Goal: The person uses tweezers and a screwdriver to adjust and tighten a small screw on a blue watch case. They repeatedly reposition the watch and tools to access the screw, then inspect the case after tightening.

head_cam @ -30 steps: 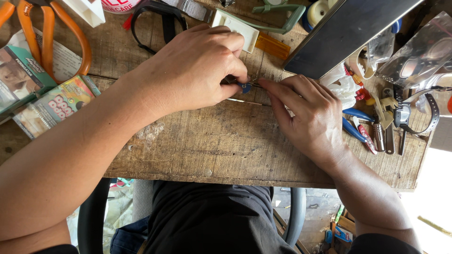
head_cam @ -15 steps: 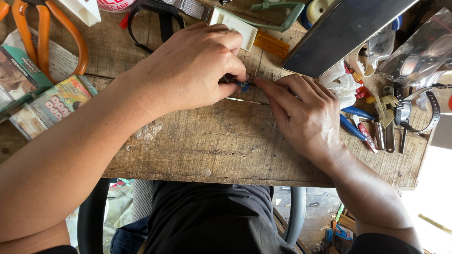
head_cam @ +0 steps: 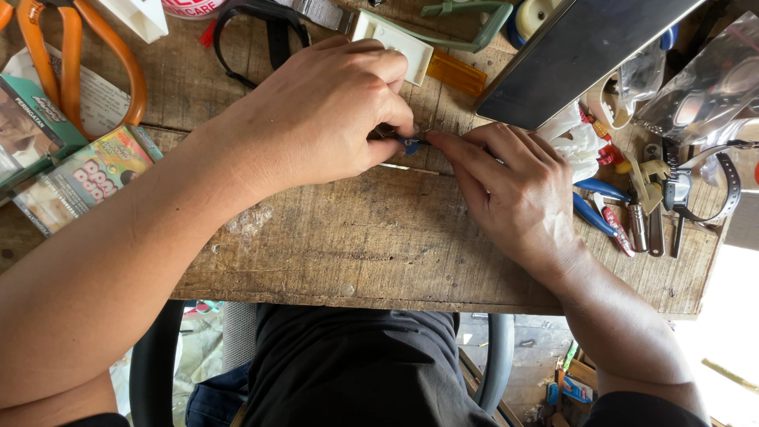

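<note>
**A:** What's the left hand (head_cam: 316, 119) holding? Can't tell from up here.

**B:** Its fingers are pinched tight on a small blue part (head_cam: 410, 145), and the right hand (head_cam: 514, 194) has its fingertips pressed in from the other side. The part sits right between both sets of fingers, just above the wooden desk (head_cam: 356, 237).

**A:** Tips?

**B:** I'd keep the wrists planted on the desk and the squeeze light. The blue pliers (head_cam: 594, 207) lie just beyond the right fingers.

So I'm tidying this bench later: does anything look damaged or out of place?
The worn wooden benchtop is scratched and chipped along its front edge. Small tools lie jumbled at the right. Both hands, left and right, pinch a tiny blue part; nothing looks spilled.
</note>
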